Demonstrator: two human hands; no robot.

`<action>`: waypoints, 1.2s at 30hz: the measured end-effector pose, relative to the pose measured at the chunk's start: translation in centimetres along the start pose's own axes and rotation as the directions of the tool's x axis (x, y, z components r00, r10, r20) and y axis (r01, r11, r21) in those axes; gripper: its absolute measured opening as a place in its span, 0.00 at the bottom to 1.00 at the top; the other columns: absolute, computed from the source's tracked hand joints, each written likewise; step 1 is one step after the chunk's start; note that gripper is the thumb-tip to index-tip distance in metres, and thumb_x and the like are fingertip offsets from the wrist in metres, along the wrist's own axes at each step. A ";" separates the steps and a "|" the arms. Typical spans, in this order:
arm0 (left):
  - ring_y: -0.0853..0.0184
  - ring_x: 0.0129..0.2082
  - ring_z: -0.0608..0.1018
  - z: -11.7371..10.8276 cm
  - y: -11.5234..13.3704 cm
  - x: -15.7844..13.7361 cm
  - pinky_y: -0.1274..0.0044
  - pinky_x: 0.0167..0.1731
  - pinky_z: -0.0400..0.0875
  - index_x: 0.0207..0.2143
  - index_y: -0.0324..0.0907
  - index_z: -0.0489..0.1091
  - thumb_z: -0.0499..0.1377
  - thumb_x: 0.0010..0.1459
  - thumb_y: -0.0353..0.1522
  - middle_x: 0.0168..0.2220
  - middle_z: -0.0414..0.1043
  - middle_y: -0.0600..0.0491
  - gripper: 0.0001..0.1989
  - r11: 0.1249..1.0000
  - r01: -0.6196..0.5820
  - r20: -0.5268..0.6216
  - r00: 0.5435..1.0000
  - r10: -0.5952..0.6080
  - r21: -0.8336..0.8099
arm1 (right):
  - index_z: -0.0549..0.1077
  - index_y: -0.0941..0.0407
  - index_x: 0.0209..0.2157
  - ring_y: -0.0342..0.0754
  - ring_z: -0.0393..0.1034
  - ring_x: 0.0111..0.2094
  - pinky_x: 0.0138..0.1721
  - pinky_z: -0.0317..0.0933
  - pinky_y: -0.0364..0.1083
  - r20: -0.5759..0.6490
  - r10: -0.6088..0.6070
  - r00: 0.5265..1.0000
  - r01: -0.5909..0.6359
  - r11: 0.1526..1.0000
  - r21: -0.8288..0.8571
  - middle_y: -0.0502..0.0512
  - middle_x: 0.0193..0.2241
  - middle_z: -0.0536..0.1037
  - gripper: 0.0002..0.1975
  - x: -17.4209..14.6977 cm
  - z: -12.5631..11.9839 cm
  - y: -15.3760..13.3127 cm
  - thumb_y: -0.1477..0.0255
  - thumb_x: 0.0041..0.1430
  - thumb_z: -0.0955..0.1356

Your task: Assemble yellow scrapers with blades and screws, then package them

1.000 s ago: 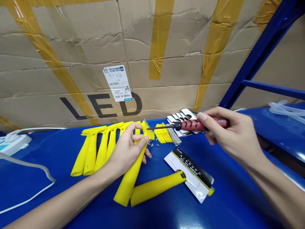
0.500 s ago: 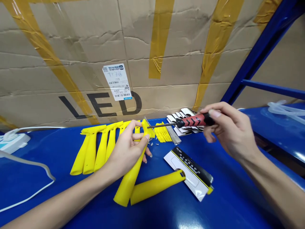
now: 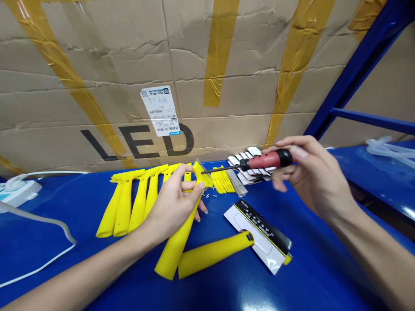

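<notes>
My left hand [image 3: 177,201] is wrapped round the neck of a yellow plastic scraper [image 3: 175,246], whose head has a thin metal blade along its far edge. From the right, my right hand [image 3: 311,168] grips the red and black handle of a screwdriver [image 3: 264,161]. The screwdriver's tip meets the scraper's head; any screw under it is too small to make out. Several small screws [image 3: 207,195] lie on the blue surface just beyond my left fingers. A yellow handle [image 3: 214,255] lies beside the held scraper, its holed end over a black and white card sleeve [image 3: 259,237].
Several yellow scraper handles [image 3: 121,207] lie in a row at left. Behind the screws are small yellow pieces [image 3: 222,179], metal blades [image 3: 236,183] and folded card sleeves [image 3: 244,162]. A large cardboard box [image 3: 129,77] stands at the back; a white power strip [image 3: 19,194] sits far left.
The screwdriver handle has turned in my right hand, and those fingers have shifted along it. Its tip stays on the scraper's head, which my left hand holds in place.
</notes>
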State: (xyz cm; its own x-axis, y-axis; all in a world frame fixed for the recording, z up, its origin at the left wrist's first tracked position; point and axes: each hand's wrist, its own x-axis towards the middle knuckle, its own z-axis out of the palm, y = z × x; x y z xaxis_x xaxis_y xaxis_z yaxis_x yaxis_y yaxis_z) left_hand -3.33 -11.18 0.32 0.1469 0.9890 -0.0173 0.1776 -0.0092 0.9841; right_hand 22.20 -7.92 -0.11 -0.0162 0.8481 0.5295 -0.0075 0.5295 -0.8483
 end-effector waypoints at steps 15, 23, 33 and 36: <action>0.71 0.13 0.72 0.3 -0.2 0.0 0.82 0.14 0.69 0.48 0.44 0.54 0.56 0.63 0.30 0.18 0.71 0.62 0.14 0.999 0.020 0.010 1.000 -0.021 0.025 | 0.76 0.51 0.42 0.43 0.72 0.22 0.21 0.66 0.44 0.006 -0.075 0.997 0.076 0.991 -0.107 0.53 0.40 0.81 0.10 0.0 -0.4 -0.5 0.65 0.60 0.72; 0.69 0.13 0.72 -0.1 -0.2 0.1 0.80 0.15 0.69 0.47 0.45 0.53 0.58 0.61 0.33 0.18 0.71 0.62 0.16 1.000 -0.010 -0.001 1.000 0.010 0.004 | 0.76 0.50 0.44 0.43 0.73 0.21 0.19 0.66 0.45 0.033 -0.018 0.999 0.022 0.992 -0.123 0.54 0.42 0.81 0.10 -0.2 -0.4 -0.6 0.65 0.61 0.71; 0.71 0.13 0.72 0.1 0.0 -0.1 0.81 0.15 0.69 0.47 0.44 0.53 0.56 0.63 0.30 0.18 0.73 0.61 0.14 1.000 0.009 0.021 1.000 -0.009 0.016 | 0.77 0.49 0.42 0.43 0.70 0.19 0.16 0.63 0.43 -0.021 -0.052 0.998 0.049 0.989 -0.137 0.51 0.35 0.81 0.07 0.1 -0.5 -0.1 0.65 0.62 0.71; 0.71 0.13 0.72 0.0 -0.2 0.1 0.82 0.15 0.69 0.47 0.44 0.52 0.56 0.64 0.31 0.18 0.74 0.59 0.14 1.000 0.011 0.032 0.999 -0.012 0.025 | 0.74 0.46 0.47 0.48 0.76 0.33 0.27 0.71 0.46 0.025 -0.114 0.993 0.116 0.986 -0.123 0.52 0.45 0.80 0.17 0.0 -0.5 -0.1 0.68 0.55 0.75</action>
State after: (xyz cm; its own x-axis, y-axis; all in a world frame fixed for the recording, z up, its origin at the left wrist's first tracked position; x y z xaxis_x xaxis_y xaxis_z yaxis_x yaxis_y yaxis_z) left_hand -3.37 -11.10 0.15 0.1754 0.9839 -0.0349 0.2032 -0.0015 0.9791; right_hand 22.72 -8.01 0.00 -0.0403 0.7814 0.6227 0.1139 0.6227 -0.7741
